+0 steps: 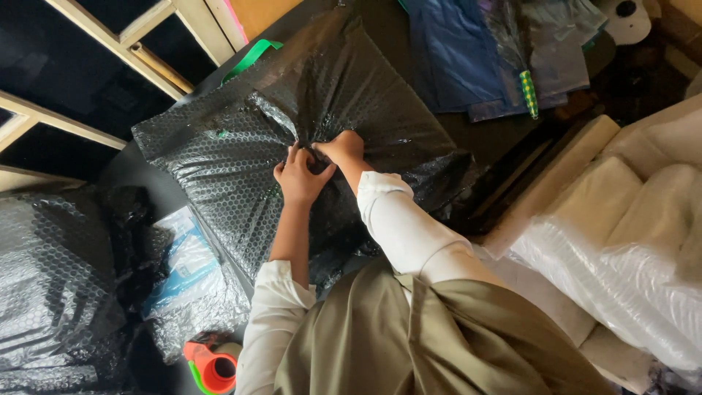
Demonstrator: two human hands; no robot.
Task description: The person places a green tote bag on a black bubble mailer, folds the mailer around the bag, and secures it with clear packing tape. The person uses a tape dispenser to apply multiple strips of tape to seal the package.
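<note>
On the dark counter [139, 172], the left hand [300, 178] and right hand [341, 148] meet, both seemingly pinching the black bubble-wrapped parcel [241, 146], fingers curled into its glossy, dimpled wrap at the middle. An orange tape dispenser [212, 368] lies below.

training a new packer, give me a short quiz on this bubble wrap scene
1. True or false: both hands touch the black bubble-wrapped parcel.
2. What lies at the bottom edge, beside the left sleeve? A) scissors B) orange tape dispenser C) marker
3. What colour is the strap showing at the parcel's far edge?

Key: 1 true; 2 B; 3 green.
</note>
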